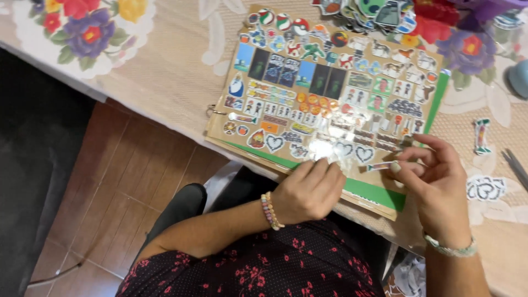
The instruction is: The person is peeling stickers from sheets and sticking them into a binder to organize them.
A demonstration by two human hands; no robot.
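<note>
Pressing on the sticker page (330, 93), the left hand (309, 190) is curled with nothing in it | small sticker strip (379, 165) lies sideways just right of it, between hands | right hand (434, 184) pinches its right end.

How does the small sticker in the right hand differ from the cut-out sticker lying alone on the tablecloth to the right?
The held sticker is a thin strip, roughly horizontal, pinched in the right hand over the sticker page. The loose sticker is larger, stands roughly upright in the view, and lies untouched on the tablecloth. Both are small cut-outs.
</note>
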